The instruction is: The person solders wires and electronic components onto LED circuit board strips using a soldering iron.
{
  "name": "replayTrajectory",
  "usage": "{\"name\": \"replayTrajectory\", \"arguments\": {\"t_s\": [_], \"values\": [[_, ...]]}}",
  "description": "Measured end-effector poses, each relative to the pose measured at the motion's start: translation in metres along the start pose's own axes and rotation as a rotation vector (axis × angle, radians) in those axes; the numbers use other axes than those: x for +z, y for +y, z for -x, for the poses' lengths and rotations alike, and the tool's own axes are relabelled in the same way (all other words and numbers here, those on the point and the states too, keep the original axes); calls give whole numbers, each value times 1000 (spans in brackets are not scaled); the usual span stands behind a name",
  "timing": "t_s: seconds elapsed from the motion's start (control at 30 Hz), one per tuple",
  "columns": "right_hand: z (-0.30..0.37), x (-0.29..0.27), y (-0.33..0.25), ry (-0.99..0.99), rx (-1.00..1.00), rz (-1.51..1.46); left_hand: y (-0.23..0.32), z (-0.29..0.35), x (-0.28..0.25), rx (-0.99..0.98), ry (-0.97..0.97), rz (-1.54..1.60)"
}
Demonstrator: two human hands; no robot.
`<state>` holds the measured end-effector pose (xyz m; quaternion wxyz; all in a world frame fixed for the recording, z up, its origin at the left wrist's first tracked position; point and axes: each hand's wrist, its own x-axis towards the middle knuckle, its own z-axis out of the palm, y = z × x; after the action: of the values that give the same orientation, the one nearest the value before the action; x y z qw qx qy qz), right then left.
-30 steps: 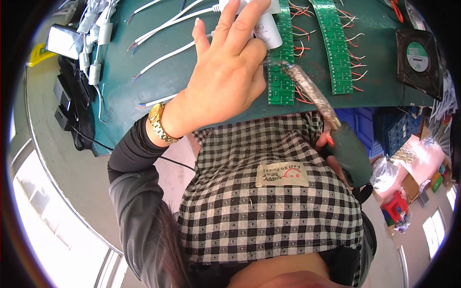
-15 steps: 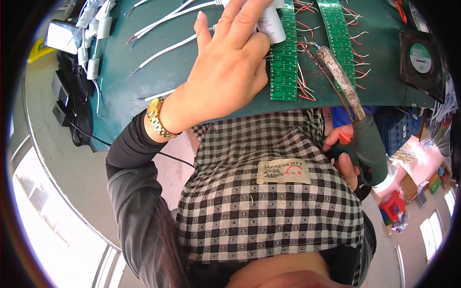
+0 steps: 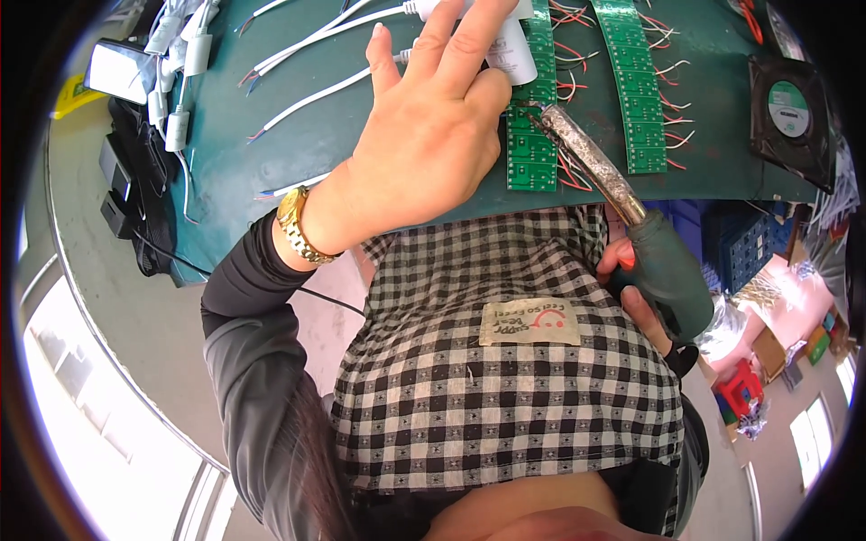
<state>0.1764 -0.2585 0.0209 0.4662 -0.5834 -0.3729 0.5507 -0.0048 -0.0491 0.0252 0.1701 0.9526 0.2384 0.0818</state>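
Observation:
My left hand (image 3: 424, 144) reaches over a green circuit board strip (image 3: 532, 167). Its thumb and index finger are pinched together at the strip's left edge, and what they hold is hidden. The other fingers are bent over white cylindrical housings (image 3: 512, 56) with white cables. My right hand (image 3: 642, 311), partly hidden, grips the dark handle of a soldering iron (image 3: 595, 162). The iron's scorched metal barrel slants up and left, and its tip is at the strip close to my left fingertips. A second green board strip (image 3: 642, 135) with red and white wires lies to the right.
White cables (image 3: 311, 106) with bared ends lie left on the green work surface (image 3: 244, 171). More corded white housings (image 3: 178, 126) hang near a phone-like device (image 3: 117, 70) at the far left. A black fan (image 3: 792, 117) stands at right. Blue bins (image 3: 744, 239) sit below the edge.
The soldering iron has swung left, its tip moving from between the two strips onto the nearer strip beside my left fingers. My left hand has stayed almost still.

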Motion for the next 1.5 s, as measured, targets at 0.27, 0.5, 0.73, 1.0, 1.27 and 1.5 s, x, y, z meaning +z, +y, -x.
{"name": "replayTrajectory", "arguments": {"t_s": [0.27, 0.5, 0.73, 1.0, 1.27, 1.5], "values": [[2, -11, 6, -223, -95, 232, 0, 0, 0, 13, -4, -27], [16, -21, 44, -83, 66, 650, 0, 0, 0, 17, 2, -39], [2, -8, 26, 6, 97, 726, -1, 0, 1, 20, 25, -38], [-4, -10, 34, 48, -384, 802, -1, 0, 1, 35, 47, 19], [-4, -8, 33, 54, -350, 845, -8, 6, 25, 53, 230, -25], [3, -7, 13, -62, -111, 902, -7, 6, 24, 51, 203, -44]]}}
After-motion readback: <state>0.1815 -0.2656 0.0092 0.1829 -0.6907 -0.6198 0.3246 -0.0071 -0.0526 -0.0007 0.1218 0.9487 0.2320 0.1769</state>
